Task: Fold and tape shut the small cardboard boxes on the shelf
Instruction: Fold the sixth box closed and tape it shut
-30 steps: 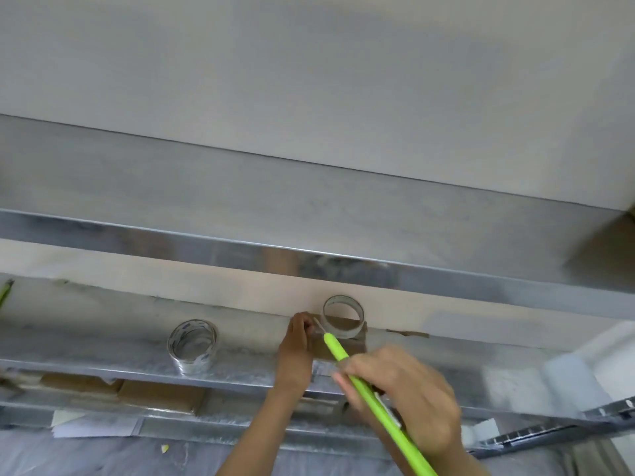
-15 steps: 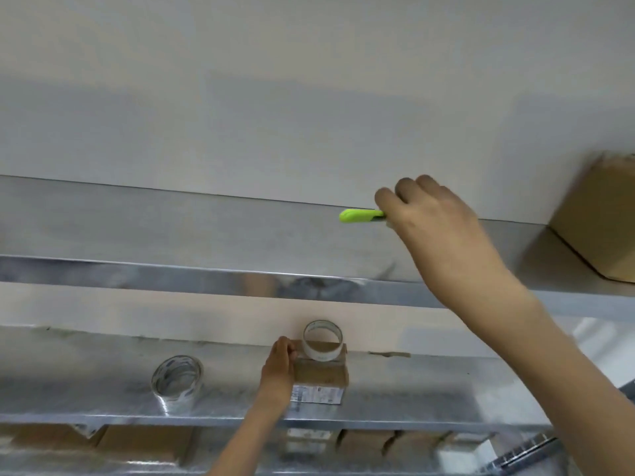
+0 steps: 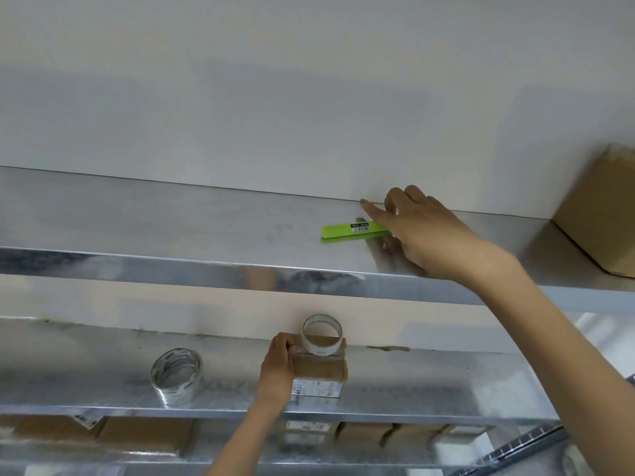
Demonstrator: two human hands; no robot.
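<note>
Landmark: small cardboard box [image 3: 319, 371], standing on the middle shelf [image 3: 429, 383] close to the back wall, with its printed label facing the camera.
Left grip: the left grip [image 3: 276, 368] is against the landmark's left side. Its fingers are curled over the upper left edge, grasping the box, and the forearm comes up from below the landmark.
Tape roll: the tape roll [image 3: 322, 334] stands on edge on top of the landmark, toward its rear. It touches the box top and its hole faces the camera.
Second tape roll: the second tape roll [image 3: 176, 376] is on the same shelf, well to the left of the landmark and apart from it, also on edge.
Upper shelf: the upper shelf [image 3: 171, 228] is steel, one level above the landmark.
Green cutter: the green cutter [image 3: 354, 231] lies flat on the upper shelf, above and slightly right of the landmark. It runs left to right with its barcode sticker up.
Right grip: the right grip [image 3: 422, 231] is above and to the right of the landmark, low over the upper shelf. It is released, with fingers spread and nearly straight. It hides the cutter's right end, so contact with the cutter cannot be confirmed.
Large cardboard box: the large cardboard box [image 3: 601, 218] is on the upper shelf, far up and right of the landmark, cut by the frame edge.
Tape scrap: the brown tape scrap [image 3: 388, 348] is just right of the landmark, where shelf meets wall.
Lower boxes: the lower boxes [image 3: 147, 436] are on the shelf beneath the landmark and are blurred.
</note>
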